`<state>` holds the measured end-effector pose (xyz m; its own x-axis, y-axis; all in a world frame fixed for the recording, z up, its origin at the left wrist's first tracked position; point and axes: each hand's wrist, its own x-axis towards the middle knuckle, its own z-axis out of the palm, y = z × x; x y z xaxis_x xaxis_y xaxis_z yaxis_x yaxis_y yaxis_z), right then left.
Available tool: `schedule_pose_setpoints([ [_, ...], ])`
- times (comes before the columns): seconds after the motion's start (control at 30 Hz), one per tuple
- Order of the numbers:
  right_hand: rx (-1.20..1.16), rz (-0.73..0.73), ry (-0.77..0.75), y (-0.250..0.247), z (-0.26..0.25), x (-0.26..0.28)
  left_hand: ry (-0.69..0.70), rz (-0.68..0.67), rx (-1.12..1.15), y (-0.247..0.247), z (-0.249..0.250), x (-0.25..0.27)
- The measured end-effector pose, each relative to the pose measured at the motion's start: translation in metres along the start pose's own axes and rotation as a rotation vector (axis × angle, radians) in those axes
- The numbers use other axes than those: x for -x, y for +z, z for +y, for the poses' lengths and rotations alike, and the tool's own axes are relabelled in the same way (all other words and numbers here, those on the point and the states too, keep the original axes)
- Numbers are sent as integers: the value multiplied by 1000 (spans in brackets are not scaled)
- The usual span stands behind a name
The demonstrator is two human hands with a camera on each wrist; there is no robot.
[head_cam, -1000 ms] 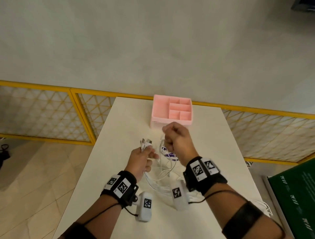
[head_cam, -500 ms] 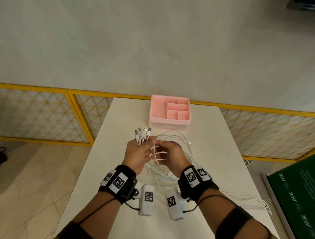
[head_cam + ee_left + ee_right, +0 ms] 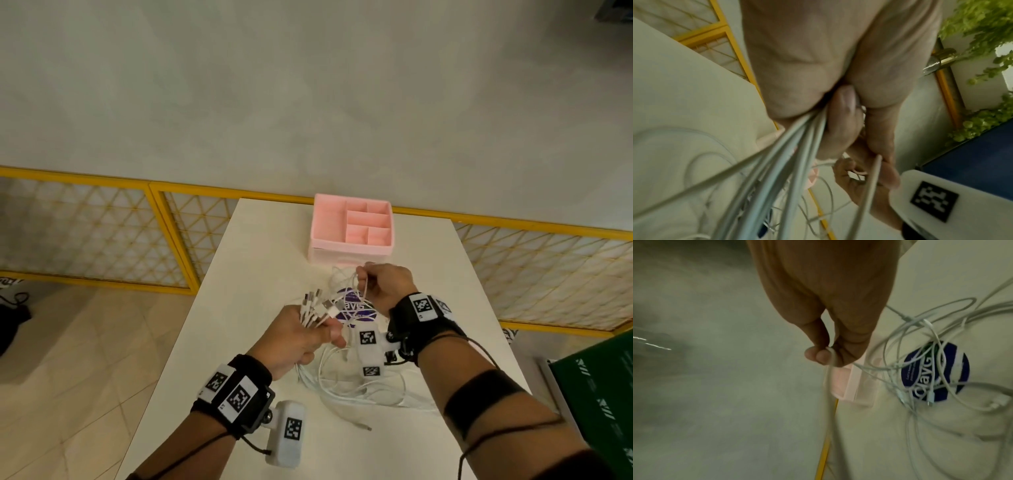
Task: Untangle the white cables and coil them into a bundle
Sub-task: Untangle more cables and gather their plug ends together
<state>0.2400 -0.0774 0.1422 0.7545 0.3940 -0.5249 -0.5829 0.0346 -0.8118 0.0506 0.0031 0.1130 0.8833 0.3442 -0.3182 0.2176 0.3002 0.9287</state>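
Note:
Several white cables (image 3: 346, 380) lie in loose loops on the white table (image 3: 239, 274). My left hand (image 3: 301, 337) grips a bunch of them near their plug ends (image 3: 317, 305), which fan out above my fist; the strands (image 3: 789, 162) run down from my fingers in the left wrist view. My right hand (image 3: 383, 284), raised in front of the pink organizer, pinches a single white cable (image 3: 831, 356) between thumb and forefinger. More cable loops (image 3: 920, 369) trail over a round blue sticker (image 3: 935, 371).
A pink compartment organizer (image 3: 351, 226) stands at the table's far middle. A yellow lattice fence (image 3: 85, 226) runs behind and to both sides. A green box (image 3: 599, 394) sits at the right. One loose plug end (image 3: 364, 426) lies near the front.
My right hand has moved away from the left, up and to the right toward the organizer, drawing one cable out. My left hand has dropped slightly, still holding the plug ends.

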Motion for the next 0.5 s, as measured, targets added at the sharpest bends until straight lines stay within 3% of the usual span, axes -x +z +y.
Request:
schedule_pose_setpoints([
  [0.07,53,50,13,-6,-10,-7,-49,-10,-16,-8,-9,1],
  [0.2,277,78,31,-14,-30,-15,-109,115,7,-25,-30,-4],
  [0.37,760,-164,190,-15,-50,0,-114,305,-10,-35,-48,-12],
  [0.5,954,-250,142,-6,-62,7,-90,371,11,-30,-48,-19],
])
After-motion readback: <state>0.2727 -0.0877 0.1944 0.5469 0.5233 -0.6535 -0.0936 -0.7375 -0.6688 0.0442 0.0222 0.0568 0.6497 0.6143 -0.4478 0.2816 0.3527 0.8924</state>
